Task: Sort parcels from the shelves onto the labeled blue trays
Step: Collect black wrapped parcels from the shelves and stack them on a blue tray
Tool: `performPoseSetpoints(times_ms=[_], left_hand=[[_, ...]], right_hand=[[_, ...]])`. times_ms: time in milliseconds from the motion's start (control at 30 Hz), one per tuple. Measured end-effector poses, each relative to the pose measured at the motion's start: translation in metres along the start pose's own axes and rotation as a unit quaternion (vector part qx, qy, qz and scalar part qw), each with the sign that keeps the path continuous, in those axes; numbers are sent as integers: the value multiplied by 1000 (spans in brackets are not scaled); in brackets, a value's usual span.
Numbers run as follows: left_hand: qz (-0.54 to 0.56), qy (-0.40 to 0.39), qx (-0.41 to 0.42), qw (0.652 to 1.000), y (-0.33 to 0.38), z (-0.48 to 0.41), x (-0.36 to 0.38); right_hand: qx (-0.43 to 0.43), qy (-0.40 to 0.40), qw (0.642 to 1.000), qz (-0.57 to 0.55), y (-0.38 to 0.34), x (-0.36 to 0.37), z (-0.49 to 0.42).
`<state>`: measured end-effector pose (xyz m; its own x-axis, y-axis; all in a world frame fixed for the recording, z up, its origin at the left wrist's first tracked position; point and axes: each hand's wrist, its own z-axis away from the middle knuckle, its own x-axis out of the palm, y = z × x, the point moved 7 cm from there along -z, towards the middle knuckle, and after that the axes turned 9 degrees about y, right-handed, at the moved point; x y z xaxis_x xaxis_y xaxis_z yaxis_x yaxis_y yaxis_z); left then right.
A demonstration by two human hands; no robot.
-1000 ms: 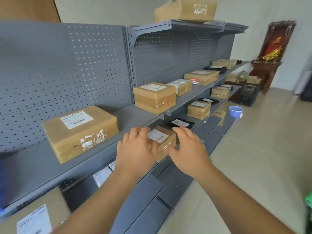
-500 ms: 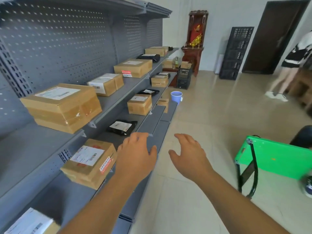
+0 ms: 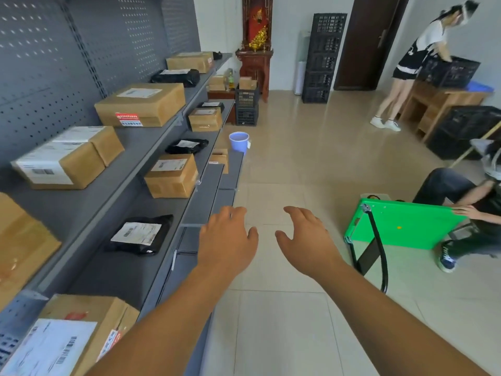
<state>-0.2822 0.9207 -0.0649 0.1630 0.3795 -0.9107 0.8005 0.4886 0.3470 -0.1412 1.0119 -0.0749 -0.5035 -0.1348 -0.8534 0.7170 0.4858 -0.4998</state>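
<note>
My left hand (image 3: 226, 240) and my right hand (image 3: 306, 237) are both stretched out in front of me, fingers apart, holding nothing. They hover over the floor beside the grey shelf unit (image 3: 151, 147). A black parcel bag (image 3: 141, 234) lies on the middle shelf just left of my left hand. A cardboard parcel (image 3: 172, 176) sits farther along that shelf, and another labelled box (image 3: 81, 335) is at the lower left. On the upper shelf are more brown boxes (image 3: 141, 104). A corner of a blue tray (image 3: 481, 86) shows on the wooden table at far right.
A green folded cart (image 3: 401, 223) stands on the floor at right, with a seated person (image 3: 474, 202) touching it. Another person (image 3: 414, 61) bends over a black crate on a wooden table (image 3: 439, 101). A purple bucket (image 3: 239, 141) and black crates (image 3: 246, 107) stand by the shelf.
The view has swung right, away from the shelf toward the room. My hands left the small box they were reaching for and now hang open over the floor.
</note>
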Motion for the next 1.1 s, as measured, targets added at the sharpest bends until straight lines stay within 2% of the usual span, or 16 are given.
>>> performPoseSetpoints(times_ms=[333,600,867,1100], left_hand=[[-22,-11,-40,999,1,-123,57],[-46,8,-145,988,-19,-205,85],[-59,15,-291,955,-111,-201,87],[-56,30,-372,926,-200,-187,76]], right_hand=[[-25,-27,999,-12,27,40,-144],[-110,-99,988,-46,20,82,-254],[-199,-218,953,-69,-58,170,-284],[-272,-274,920,-68,-146,238,-284]])
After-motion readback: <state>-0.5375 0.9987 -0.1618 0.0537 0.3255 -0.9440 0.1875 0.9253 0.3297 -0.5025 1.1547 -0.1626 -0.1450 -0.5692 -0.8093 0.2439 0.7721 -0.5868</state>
